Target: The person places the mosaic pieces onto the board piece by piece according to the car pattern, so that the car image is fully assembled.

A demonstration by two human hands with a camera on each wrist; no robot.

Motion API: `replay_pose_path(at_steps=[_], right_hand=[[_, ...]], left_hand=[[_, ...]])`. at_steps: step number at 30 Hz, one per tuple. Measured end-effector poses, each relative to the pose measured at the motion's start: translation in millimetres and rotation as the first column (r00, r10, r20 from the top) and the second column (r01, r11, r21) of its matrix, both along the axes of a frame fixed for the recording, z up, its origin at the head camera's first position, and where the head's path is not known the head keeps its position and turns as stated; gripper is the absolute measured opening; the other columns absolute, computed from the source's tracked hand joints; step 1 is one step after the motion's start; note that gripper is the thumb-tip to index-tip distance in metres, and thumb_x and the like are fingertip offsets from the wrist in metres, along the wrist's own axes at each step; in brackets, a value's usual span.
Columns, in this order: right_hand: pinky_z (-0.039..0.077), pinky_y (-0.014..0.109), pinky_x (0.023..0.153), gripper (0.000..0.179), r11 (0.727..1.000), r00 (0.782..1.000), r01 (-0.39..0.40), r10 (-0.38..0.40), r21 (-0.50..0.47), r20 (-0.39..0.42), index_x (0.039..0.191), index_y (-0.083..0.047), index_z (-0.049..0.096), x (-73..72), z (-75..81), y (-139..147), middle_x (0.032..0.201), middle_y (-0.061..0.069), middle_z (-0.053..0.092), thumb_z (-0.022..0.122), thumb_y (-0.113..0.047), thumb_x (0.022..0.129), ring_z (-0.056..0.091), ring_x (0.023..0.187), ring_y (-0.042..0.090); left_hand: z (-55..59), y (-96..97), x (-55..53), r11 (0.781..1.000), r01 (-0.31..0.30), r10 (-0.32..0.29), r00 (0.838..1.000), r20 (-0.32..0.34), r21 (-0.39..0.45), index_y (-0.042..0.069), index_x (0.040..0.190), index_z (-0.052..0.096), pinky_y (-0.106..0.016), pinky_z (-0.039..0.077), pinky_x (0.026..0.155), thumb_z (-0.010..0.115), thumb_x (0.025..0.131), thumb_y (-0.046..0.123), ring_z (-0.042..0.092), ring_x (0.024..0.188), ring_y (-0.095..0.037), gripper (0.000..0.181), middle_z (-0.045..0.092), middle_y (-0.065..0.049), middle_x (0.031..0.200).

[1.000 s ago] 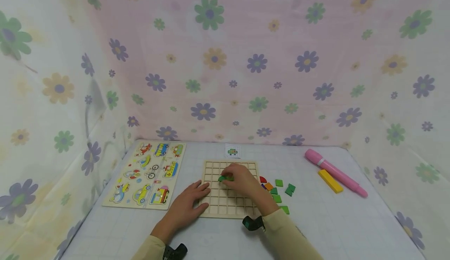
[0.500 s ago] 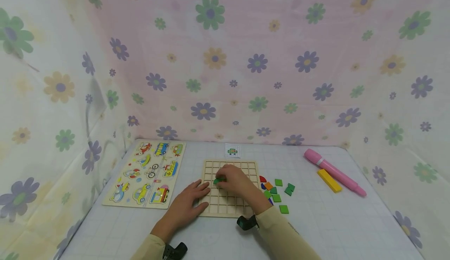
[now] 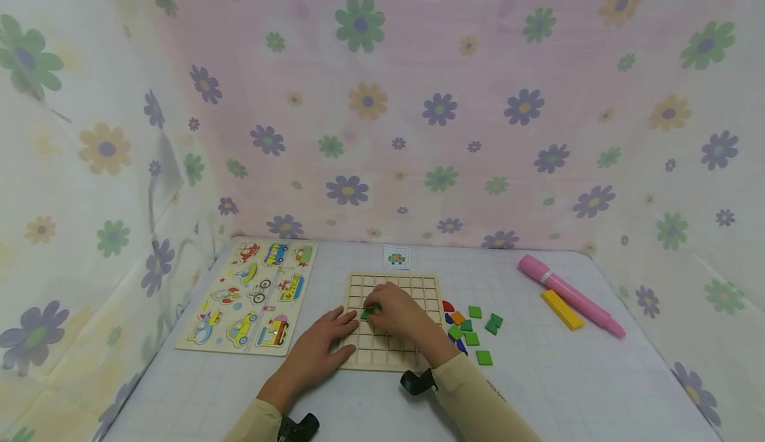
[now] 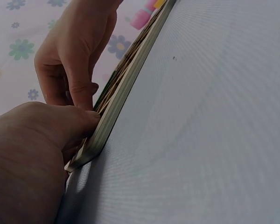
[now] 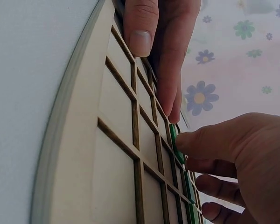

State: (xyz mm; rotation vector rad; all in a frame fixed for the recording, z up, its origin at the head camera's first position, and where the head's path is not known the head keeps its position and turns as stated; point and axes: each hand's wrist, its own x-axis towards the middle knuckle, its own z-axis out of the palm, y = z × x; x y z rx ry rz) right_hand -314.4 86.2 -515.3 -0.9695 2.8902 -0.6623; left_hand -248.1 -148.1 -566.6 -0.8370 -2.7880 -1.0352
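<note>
A wooden grid board (image 3: 382, 361) lies on the table in the head view. My left hand (image 3: 319, 342) rests on its left edge with fingers spread, the thumb on the border. My right hand (image 3: 394, 309) is over the upper left of the grid, pinching a dark green tile (image 3: 366, 313) close to the left hand's fingertips. In the right wrist view the right thumb is against this green tile (image 5: 176, 143), which lies at a grid cell. More green tiles (image 5: 190, 187) show in cells beyond it, partly hidden by the right hand's curled fingers.
Right of the board lie loose green tiles (image 3: 472, 339), an orange tile (image 3: 457, 317), a red piece (image 3: 447, 306) and blue pieces. A pattern card (image 3: 397, 257) lies behind the board. A vehicle puzzle (image 3: 251, 296) is at left; a pink marker (image 3: 568, 291) and yellow block (image 3: 562, 309) are at right.
My right hand has moved left across the grid with the green tile, towards the left hand. More loose tiles show beside its forearm. The left hand has stayed in place.
</note>
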Motion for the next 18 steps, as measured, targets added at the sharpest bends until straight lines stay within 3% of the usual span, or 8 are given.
replay_pose_path(at_steps=[9, 15, 18], right_hand=[[0.059, 0.037, 0.093, 0.010, 1.000, 0.999, -0.022, 0.022, 0.008, -0.027, 0.107, -0.012, 0.084, 1.0, 0.0, -0.9, 0.104, -0.003, 0.075, 0.083, -0.013, 0.098, 0.063, 0.101, 0.018], [0.059, 0.041, 0.096, 0.012, 1.000, 1.000, 0.019, -0.019, -0.025, -0.004, 0.111, -0.014, 0.083, 4.4, 2.1, 8.3, 0.108, -0.003, 0.073, 0.081, -0.017, 0.100, 0.066, 0.106, 0.019], [0.060, 0.044, 0.095, 0.014, 0.997, 0.999, 0.038, -0.037, -0.068, 0.013, 0.113, -0.011, 0.082, 8.0, 10.3, 22.0, 0.110, 0.000, 0.074, 0.082, -0.015, 0.099, 0.068, 0.106, 0.022]], left_hand=[[-1.0, -1.0, 0.7, 1.000, -0.009, 0.009, 1.000, 0.005, -0.004, 0.012, 0.149, 0.068, -0.064, 0.036, 0.123, 0.073, 0.104, 0.034, 0.038, 0.157, -0.035, 0.051, 0.053, 0.000, 0.163], [-2.6, -0.5, 0.1, 1.000, -0.018, 0.018, 1.000, 0.013, 0.008, 0.013, 0.149, 0.069, -0.063, 0.035, 0.124, 0.073, 0.104, 0.034, 0.037, 0.158, -0.033, 0.050, 0.053, 0.003, 0.164], [-2.4, -0.5, -0.3, 1.000, -0.020, 0.020, 1.000, 0.011, 0.001, 0.014, 0.150, 0.068, -0.062, 0.035, 0.125, 0.073, 0.104, 0.035, 0.036, 0.158, -0.032, 0.050, 0.052, 0.003, 0.165]])
